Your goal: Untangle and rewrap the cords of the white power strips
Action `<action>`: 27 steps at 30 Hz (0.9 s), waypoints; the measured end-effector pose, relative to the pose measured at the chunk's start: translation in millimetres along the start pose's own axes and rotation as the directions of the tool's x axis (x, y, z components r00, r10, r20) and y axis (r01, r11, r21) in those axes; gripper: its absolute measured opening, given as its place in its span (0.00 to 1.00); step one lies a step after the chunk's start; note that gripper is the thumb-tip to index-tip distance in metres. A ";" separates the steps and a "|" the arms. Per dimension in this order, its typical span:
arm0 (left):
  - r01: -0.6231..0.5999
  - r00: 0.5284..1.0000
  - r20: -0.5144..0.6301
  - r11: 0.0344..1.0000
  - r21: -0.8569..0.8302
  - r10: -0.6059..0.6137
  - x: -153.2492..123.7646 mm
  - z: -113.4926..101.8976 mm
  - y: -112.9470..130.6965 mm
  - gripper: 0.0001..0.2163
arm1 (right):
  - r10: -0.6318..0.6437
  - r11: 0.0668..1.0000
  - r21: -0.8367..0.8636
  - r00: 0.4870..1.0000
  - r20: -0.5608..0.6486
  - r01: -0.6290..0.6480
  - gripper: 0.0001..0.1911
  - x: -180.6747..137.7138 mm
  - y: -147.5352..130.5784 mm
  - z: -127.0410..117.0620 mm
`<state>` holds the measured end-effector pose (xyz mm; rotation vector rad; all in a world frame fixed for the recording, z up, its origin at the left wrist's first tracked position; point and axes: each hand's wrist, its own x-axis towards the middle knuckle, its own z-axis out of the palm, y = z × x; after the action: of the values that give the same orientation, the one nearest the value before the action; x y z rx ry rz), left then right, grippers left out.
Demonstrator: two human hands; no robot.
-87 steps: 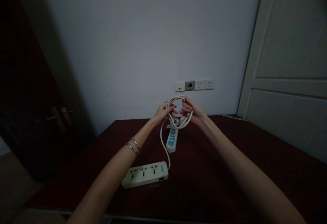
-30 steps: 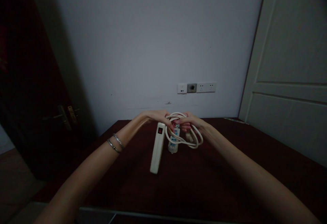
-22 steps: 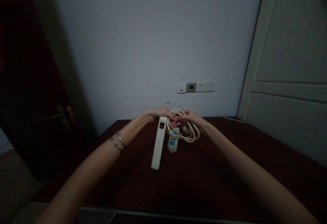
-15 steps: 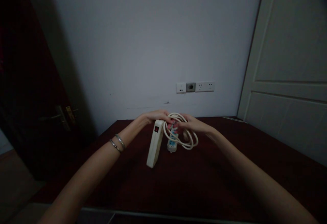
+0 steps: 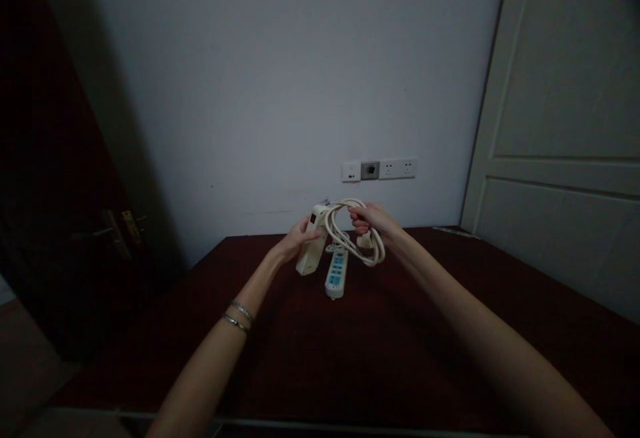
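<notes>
The white power strip (image 5: 312, 257) is up above the surface (image 5: 320, 358), toward its back edge, left hand's (image 5: 300, 237) fingers clasping it, right hand's (image 5: 373, 219) curled around the looped cord (image 5: 370, 263). Seemingly they're managing both together; the next move calls for a steady grip.

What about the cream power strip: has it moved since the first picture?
Yes: the cream power strip moved up toward the wall sockets, held in the left hand.

A power strip with blue socket faces (image 5: 337, 271) lies on the dark red bench (image 5: 400, 351), its cord bundled at the far end. Beyond, a grey plate (image 5: 370, 171) sits between white plates (image 5: 399, 169) on the pale wall (image 5: 275, 78). A dark door (image 5: 55, 178) with a metal handle (image 5: 117, 233) stands left, a pale panelled door (image 5: 570, 118) right.
</notes>
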<state>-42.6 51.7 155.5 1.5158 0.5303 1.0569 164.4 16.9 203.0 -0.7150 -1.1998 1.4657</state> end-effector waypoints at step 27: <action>0.035 0.952 -0.123 0.301 0.953 0.279 -7.1 19.8 7.1 0.29 | 0.348 0.893 0.185 0.890 0.296 -0.411 0.09 -10.7 2.0 -66.3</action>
<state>-31.0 33.6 161.2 2.5154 1.4696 1.1113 226.2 26.7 178.5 -0.6291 -1.0780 2.0504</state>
